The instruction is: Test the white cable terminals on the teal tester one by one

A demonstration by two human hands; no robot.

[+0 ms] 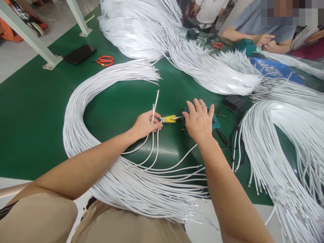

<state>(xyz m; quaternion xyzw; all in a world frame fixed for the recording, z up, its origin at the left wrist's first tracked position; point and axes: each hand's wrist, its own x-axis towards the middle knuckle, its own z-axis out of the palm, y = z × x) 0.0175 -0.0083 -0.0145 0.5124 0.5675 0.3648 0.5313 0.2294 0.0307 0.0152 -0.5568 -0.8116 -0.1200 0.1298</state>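
My left hand point(148, 125) pinches several white cables point(157, 143) between thumb and fingers. Two of their ends stick up past the hand, and one end bends toward a small yellow piece point(170, 118) with a pale tip. From that piece a thin metal rod runs right to a teal and black device point(215, 121). Over this device lies my right hand point(199, 119), palm down with fingers spread; it covers most of the device. A large bundle of white cables point(76, 118) curves around my left arm, its loose ends near my lap.
Red-handled scissors point(105, 60) and a black phone point(80, 54) lie on the green table point(32, 135). More cable bundles point(278, 145) fill the right and back. Black cords point(231, 131) run beside the device. Across the table, a person's hands point(267, 42) are at work. Metal posts point(30, 33) stand at left.
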